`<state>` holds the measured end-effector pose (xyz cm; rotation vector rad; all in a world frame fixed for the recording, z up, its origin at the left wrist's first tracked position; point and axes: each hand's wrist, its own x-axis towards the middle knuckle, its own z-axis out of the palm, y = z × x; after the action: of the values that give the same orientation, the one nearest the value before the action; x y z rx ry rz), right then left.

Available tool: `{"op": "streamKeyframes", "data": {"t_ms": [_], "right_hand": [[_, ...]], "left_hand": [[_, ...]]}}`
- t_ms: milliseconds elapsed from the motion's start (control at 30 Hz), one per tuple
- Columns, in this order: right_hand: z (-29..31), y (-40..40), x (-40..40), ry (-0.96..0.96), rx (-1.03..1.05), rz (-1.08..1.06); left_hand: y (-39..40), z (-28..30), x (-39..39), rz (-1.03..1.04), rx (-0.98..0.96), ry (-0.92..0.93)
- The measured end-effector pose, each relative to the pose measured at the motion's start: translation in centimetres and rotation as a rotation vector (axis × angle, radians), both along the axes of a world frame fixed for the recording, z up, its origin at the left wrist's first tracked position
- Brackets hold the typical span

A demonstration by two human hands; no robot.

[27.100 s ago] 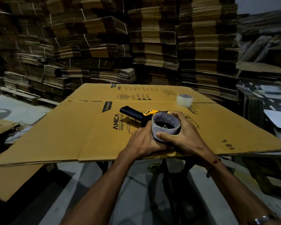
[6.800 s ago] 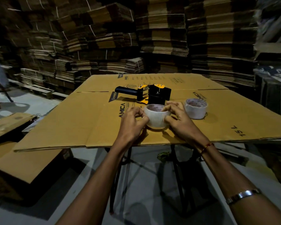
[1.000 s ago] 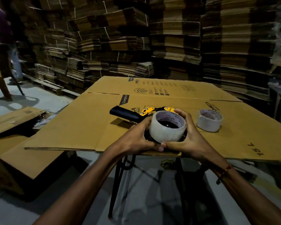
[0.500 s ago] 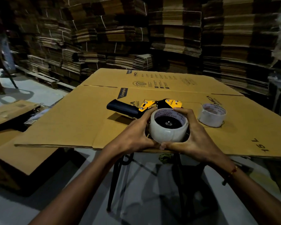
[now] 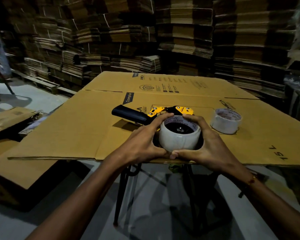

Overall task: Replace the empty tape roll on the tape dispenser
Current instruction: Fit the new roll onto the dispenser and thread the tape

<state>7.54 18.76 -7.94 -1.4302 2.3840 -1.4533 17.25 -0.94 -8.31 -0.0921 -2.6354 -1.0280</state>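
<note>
A full roll of clear tape [image 5: 179,139] sits over the hub of the black and yellow tape dispenser [image 5: 137,116], which lies on its side on a flattened cardboard sheet [image 5: 76,129]. The hub's metal centre shows through the roll's core. My left hand [image 5: 142,141] wraps the roll's left side and my right hand [image 5: 210,144] wraps its right side, thumbs meeting at the near edge. The dispenser's dark handle points left and its yellow head lies just behind my fingers. A second, thinner tape roll [image 5: 226,120] stands on the cardboard to the right, apart from my hands.
The cardboard sheet rests on a metal folding stand [image 5: 123,193] over a grey floor. Tall stacks of flattened cartons [image 5: 180,37] fill the background. More cardboard [image 5: 16,170] lies low at the left. A person's legs [image 5: 0,54] are at the far left edge.
Over the last second both hands have kept hold of the full roll on the dispenser, and the roll has settled lower onto the hub. The view shifted slightly.
</note>
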Motion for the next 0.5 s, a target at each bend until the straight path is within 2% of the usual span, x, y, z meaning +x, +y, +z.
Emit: {"op": "streamKeyframes", "data": {"t_ms": [200, 500], "right_hand": [[-0.27, -0.06, 0.13, -0.028, -0.005, -0.024], [0.12, 0.03, -0.29, -0.136, 0.018, -0.01]], "left_hand": [[-0.27, 0.06, -0.18, -0.05, 0.052, -0.022], [-0.44, -0.21, -0.35, -0.045, 0.031, -0.03]]}}
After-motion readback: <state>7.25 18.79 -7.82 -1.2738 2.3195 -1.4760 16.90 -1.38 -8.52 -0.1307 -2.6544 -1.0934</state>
